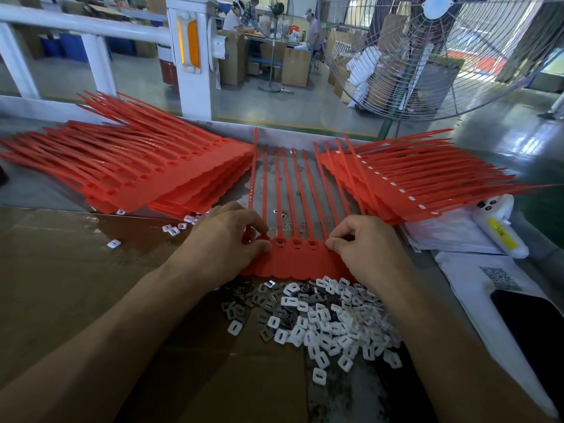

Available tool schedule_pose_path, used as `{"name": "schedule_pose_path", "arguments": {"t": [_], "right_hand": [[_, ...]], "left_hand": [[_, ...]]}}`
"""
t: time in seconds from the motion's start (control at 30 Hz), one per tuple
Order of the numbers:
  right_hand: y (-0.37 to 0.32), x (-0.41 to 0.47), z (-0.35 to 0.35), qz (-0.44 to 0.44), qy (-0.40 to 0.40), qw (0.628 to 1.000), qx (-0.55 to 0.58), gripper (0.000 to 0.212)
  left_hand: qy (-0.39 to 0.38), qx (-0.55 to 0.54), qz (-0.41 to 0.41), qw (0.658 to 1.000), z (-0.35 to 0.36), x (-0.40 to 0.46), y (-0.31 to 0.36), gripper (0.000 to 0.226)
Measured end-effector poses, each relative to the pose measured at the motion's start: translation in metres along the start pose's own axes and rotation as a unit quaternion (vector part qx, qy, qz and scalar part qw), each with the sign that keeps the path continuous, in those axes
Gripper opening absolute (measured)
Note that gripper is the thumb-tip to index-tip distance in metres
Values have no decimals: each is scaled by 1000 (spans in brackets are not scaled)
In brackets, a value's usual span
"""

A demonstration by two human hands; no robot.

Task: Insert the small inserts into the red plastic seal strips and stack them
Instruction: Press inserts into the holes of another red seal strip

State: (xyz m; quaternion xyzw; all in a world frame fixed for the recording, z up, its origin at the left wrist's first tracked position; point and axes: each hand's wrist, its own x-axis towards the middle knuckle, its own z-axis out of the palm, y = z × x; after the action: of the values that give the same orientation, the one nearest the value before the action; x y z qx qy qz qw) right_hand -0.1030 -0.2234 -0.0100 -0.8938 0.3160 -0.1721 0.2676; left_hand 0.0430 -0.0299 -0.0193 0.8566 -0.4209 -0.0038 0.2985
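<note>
While the cardboard sheet (61, 285) covers the left part of the table (36, 190), we see a fanned stack of red seal strips (146, 166) lying at the table's far left, their tails pointing left and away. A few loose inserts (114, 244) sit on the cardboard near that stack's front edge. Our left hand (225, 239) rests on the left end of a joined sheet of strips (293, 257) lying flat at the middle of the table, thumb and forefinger curled and pinching at the leftmost strip head. Three heads between the hands show seated inserts (296, 243). Our right hand (366, 242) curls its fingers and pinches the sheet's right end; whether it holds an insert we cannot tell. Just in front of the sheet, toward the near edge, lies a pile of white and dark inserts (323, 322). At the far right a second fanned stack (412, 181) carries white inserts along its heads. Beside it, on white bags (451, 236), rests a white tool (500, 227) with a yellow label.
</note>
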Motion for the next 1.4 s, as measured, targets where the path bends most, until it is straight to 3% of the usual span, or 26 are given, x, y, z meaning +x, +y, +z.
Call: {"name": "schedule_pose_path", "arguments": {"t": [0.33, 0.63, 1.4], "right_hand": [[-1, 0, 3, -2, 13, 1000, -16, 10], [-2, -5, -8, -80, -15, 995, -63, 19], [-1, -6, -8, -84, 1, 995, -48, 21]], "left_hand": [[-3, -2, -1, 1000, 0, 0, -1, 28], [0, -5, -3, 1000, 0, 0, 0, 27], [2, 4, 2, 1000, 0, 0, 0, 28]]}}
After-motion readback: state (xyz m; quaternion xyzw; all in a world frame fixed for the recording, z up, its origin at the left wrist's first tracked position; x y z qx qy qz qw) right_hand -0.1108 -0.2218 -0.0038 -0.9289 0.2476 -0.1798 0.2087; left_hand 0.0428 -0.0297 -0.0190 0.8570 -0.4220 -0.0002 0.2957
